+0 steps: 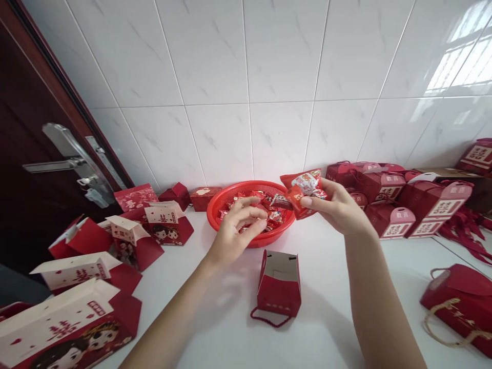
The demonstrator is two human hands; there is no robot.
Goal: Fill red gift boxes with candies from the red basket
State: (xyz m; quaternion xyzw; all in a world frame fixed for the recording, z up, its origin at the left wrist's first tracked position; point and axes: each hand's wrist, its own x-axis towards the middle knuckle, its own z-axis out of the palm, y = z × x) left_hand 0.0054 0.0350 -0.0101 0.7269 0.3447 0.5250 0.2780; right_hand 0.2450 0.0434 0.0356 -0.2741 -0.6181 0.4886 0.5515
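Note:
My right hand (340,205) pinches a small bunch of wrapped candies (302,183) in red, white and dark wrappers, raised beside the right rim of the basket. Over the front of the red plastic basket (251,241) is my left hand (240,225), its fingers loosely curved and apart, with nothing visible between them. More wrapped candies (274,220) lie inside the basket, partly hidden behind my left hand. In front of the basket, a small red gift box (280,297) stands with its top open and its pale inside showing. A red cord handle (271,323) lies at its near side.
Open red and white gift boxes (123,302) line the left side. Closed red boxes (434,205) are stacked at the right, near red ribbons (467,238). A red box with a rope handle (461,307) sits nearer. White tiled wall (284,133) behind; door (38,92) at left.

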